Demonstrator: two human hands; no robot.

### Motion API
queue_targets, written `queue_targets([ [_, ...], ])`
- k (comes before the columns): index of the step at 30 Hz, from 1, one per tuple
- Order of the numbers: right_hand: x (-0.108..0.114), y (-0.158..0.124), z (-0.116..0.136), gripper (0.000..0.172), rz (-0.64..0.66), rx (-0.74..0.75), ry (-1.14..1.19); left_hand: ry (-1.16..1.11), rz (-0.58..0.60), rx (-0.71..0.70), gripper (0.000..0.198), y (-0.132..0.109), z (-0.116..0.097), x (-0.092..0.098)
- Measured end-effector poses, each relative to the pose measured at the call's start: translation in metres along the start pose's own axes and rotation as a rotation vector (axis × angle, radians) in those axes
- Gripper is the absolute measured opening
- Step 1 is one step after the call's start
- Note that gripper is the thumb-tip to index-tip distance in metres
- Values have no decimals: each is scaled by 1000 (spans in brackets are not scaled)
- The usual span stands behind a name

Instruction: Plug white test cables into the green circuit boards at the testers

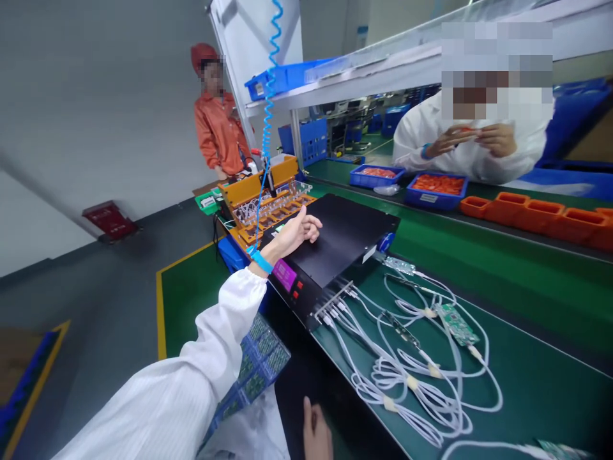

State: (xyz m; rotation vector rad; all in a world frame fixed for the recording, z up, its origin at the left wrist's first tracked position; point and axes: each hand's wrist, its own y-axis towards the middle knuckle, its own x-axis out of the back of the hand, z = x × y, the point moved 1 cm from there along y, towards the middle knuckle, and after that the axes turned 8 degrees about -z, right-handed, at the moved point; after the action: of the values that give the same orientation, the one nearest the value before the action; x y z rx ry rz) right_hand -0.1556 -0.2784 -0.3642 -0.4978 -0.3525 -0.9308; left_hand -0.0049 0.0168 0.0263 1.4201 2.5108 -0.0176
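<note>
My left hand (297, 232) reaches out over the flat black box (342, 227), its fingers loosely bent and apart, holding nothing. Whether it rests on the box or hovers just above, I cannot tell. A blue wrist strap (261, 260) circles that wrist, and a coiled blue cord (268, 102) hangs down to it. The box has a lit purple display (284, 275) with red buttons. Low in the view, my right hand (317, 434) is partly cut off by the frame edge; thumb and finger stand apart with nothing visible between them. Beside my left sleeve lies a blue stack of circuit boards (261, 358).
White cables (407, 377) run from the box to several loose circuit boards (457, 324) on the green bench. An orange fixture (261, 191) stands beyond. Blue bins (437, 199) and orange trays (541, 217) line the far side. Two people work nearby, one in white, one in orange.
</note>
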Motion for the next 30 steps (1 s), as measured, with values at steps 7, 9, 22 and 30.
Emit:
queue_targets([
  [7, -46, -6, 4, 98, -25, 219, -63, 16, -54, 22, 64, -1, -1, -6],
  [9, -41, -5, 14, 95, -45, 273, -85, 13, -65, 37, 62, 1, 0, -8],
  [22, -25, 19, -5, 80, -178, 117, -249, 83, 50, 44, 53, 13, 6, -5],
  [30, -120, 95, 75, 29, 168, 269, -385, 235, 115, -185, 48, -23, -2, -7],
])
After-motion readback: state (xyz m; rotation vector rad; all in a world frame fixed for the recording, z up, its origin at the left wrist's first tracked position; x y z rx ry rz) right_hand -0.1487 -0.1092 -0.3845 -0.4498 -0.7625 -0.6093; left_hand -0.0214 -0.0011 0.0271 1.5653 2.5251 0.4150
